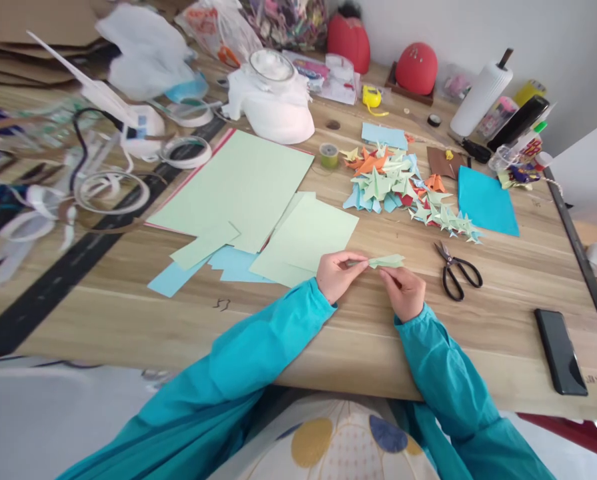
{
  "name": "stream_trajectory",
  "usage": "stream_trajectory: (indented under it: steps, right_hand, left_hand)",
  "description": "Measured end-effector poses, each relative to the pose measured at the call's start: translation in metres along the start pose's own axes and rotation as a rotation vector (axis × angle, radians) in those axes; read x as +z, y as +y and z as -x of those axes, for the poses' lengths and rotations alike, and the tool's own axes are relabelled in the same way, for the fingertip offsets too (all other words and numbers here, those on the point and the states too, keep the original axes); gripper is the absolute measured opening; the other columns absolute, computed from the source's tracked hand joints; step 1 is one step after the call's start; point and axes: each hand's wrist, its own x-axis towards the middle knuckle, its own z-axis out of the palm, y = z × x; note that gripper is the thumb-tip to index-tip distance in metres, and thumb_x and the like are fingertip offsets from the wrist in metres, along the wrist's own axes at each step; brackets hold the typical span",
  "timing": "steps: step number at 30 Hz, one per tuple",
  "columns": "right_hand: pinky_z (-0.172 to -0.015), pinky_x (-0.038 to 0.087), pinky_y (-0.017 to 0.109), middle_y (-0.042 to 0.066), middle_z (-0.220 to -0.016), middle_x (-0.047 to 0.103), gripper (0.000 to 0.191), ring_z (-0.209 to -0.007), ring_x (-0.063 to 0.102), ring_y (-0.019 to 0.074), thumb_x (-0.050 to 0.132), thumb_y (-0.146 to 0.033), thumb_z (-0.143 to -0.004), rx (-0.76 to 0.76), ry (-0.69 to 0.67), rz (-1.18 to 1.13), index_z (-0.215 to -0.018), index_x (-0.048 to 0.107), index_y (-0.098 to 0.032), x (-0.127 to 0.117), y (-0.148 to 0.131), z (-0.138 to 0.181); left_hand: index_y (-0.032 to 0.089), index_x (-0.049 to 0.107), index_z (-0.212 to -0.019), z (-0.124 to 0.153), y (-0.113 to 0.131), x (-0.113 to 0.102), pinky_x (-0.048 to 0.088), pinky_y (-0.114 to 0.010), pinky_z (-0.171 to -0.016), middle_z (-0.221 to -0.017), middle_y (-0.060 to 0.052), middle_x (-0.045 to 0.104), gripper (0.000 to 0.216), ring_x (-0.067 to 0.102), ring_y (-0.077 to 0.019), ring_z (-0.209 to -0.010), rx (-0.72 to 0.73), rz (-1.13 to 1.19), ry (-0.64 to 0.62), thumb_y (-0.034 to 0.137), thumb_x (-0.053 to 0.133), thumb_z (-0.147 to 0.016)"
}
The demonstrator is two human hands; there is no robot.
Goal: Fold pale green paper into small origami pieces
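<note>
Between my fingers is a small folded piece of pale green paper [389, 261], narrow and pleated in look. My left hand [339, 275] pinches its left end between thumb and forefinger. At its lower right edge, my right hand [404, 291] grips it with thumb and curled fingers. Cut sheets of light green paper [323, 233] lie just behind my left hand. Black-handled scissors [455, 270] rest to the right of my right hand, blades pointing away. Beyond my hands is a pile of folded paper stars [383, 177] in green, blue, orange and red.
A large green sheet stack [238, 173] and blue paper strips [178, 275] lie left. A turquoise paper square [487, 201] is at right, a black phone [561, 351] near the front edge. Tape rolls [111, 192], a glue gun [138, 127] and bags crowd the far left.
</note>
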Motion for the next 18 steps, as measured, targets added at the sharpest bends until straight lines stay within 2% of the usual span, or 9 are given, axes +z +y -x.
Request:
stream_trajectory:
  steps: [5, 9, 12, 16, 18]
  right_hand:
    - [-0.055, 0.047, 0.029, 0.002, -0.065, 0.067, 0.013, -0.058, 0.058, 0.0169, 0.061, -0.031, -0.076, 0.143, 0.016, -0.111, -0.076, 0.072, -0.023, 0.008, 0.007, 0.000]
    - [-0.052, 0.048, 0.030, 0.003, -0.061, 0.068, 0.011, -0.053, 0.060, 0.0176, 0.069, -0.031, -0.066, 0.311, 0.089, -0.271, -0.066, 0.069, -0.020, 0.014, 0.010, -0.001]
    - [-0.056, 0.050, 0.031, 0.003, -0.065, 0.071, 0.010, -0.057, 0.063, 0.0188, 0.070, -0.028, -0.063, 0.350, 0.116, -0.403, -0.067, 0.069, -0.020, 0.015, 0.009, -0.003]
    - [-0.042, 0.044, 0.027, 0.000, -0.052, 0.065, 0.009, -0.042, 0.053, 0.0144, 0.069, -0.026, -0.061, 0.417, 0.068, -0.543, -0.063, 0.068, -0.018, 0.013, 0.010, -0.006]
    - [-0.042, 0.044, 0.026, 0.000, -0.050, 0.064, 0.007, -0.041, 0.052, 0.0134, 0.069, -0.024, -0.060, 0.417, 0.032, -0.605, -0.060, 0.066, -0.017, 0.012, 0.012, -0.007]
  left_hand:
    - [0.014, 0.069, -0.065, 0.004, 0.000, 0.004, 0.054, -0.031, -0.069, -0.077, -0.009, 0.070, 0.013, 0.066, -0.0184, -0.074, 0.179, -0.044, -0.037, 0.026, 0.072, -0.064]
    - [0.017, 0.069, -0.066, 0.007, 0.001, 0.004, 0.054, -0.032, -0.069, -0.078, -0.009, 0.069, 0.010, 0.065, -0.0180, -0.074, 0.373, -0.184, -0.048, 0.025, 0.066, -0.072]
    - [0.018, 0.069, -0.070, 0.008, 0.002, 0.001, 0.054, -0.033, -0.072, -0.080, -0.008, 0.070, 0.010, 0.065, -0.0180, -0.075, 0.483, -0.258, -0.066, 0.025, 0.063, -0.076]
    - [0.019, 0.068, -0.076, 0.005, 0.001, -0.002, 0.055, -0.032, -0.073, -0.084, -0.008, 0.070, 0.012, 0.065, -0.0174, -0.078, 0.628, -0.311, -0.143, 0.023, 0.058, -0.080]
    - [0.019, 0.068, -0.079, 0.004, -0.002, -0.002, 0.055, -0.032, -0.073, -0.085, -0.008, 0.070, 0.014, 0.064, -0.0171, -0.080, 0.704, -0.355, -0.165, 0.021, 0.055, -0.082]
